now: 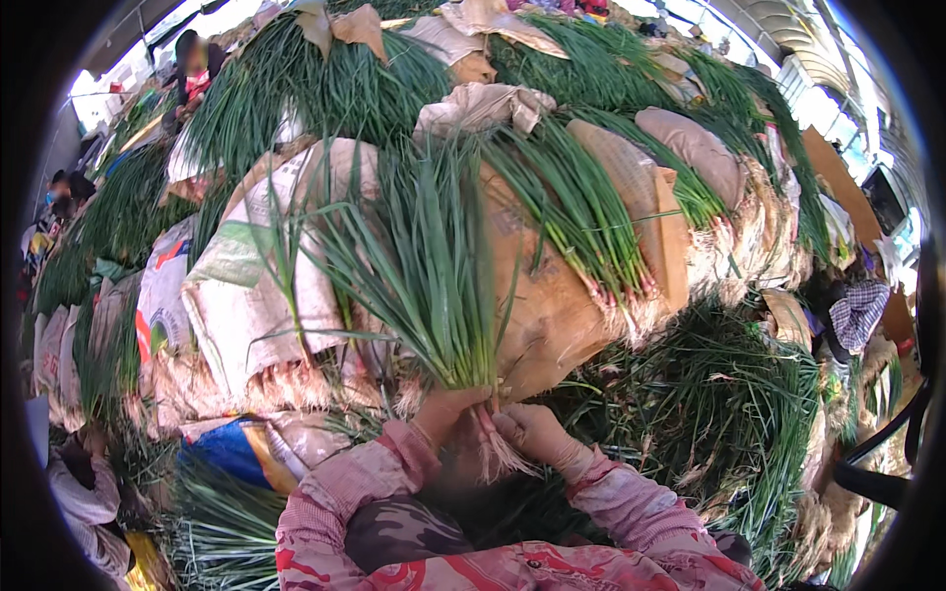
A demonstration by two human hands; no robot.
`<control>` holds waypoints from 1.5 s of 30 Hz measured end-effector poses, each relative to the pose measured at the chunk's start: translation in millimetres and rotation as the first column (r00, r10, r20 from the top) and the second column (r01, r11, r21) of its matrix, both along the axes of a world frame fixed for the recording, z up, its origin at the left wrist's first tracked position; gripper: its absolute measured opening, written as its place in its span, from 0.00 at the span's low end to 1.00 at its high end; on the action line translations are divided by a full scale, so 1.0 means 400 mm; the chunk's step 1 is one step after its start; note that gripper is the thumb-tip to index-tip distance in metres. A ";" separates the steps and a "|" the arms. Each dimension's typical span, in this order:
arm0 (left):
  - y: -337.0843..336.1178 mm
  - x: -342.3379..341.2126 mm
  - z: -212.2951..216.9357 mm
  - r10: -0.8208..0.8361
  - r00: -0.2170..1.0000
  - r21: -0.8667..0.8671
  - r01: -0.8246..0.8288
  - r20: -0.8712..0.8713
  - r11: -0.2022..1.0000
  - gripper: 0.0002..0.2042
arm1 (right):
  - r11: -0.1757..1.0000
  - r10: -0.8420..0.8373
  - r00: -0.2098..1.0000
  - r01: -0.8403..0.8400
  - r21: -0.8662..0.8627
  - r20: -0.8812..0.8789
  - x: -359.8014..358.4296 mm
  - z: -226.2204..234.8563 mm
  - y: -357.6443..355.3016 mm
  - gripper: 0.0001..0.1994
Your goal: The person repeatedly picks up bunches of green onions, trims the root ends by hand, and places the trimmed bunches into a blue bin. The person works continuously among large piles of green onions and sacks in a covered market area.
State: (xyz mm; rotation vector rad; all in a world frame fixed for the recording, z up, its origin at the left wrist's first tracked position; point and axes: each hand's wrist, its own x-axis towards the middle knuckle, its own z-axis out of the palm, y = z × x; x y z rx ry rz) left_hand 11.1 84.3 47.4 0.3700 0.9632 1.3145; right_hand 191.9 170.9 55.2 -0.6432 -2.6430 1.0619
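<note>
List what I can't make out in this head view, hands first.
All in the head view:
Left hand: most fingers, hidden by the hand itself and the green onion bunch.
Right hand: fingertips too small to tell pinching from touching.
Stem count in the bunch: leaves overlap.
What lies under the white sack: covered by it.
Co-worker at lower left: cut off by the dark lens rim.
</note>
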 end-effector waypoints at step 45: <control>-0.227 0.119 0.531 0.275 0.960 0.581 -0.250 0.047 0.775 0.25 | 0.547 -0.238 0.723 -0.452 -0.704 -0.649 0.037 0.446 -0.190 0.24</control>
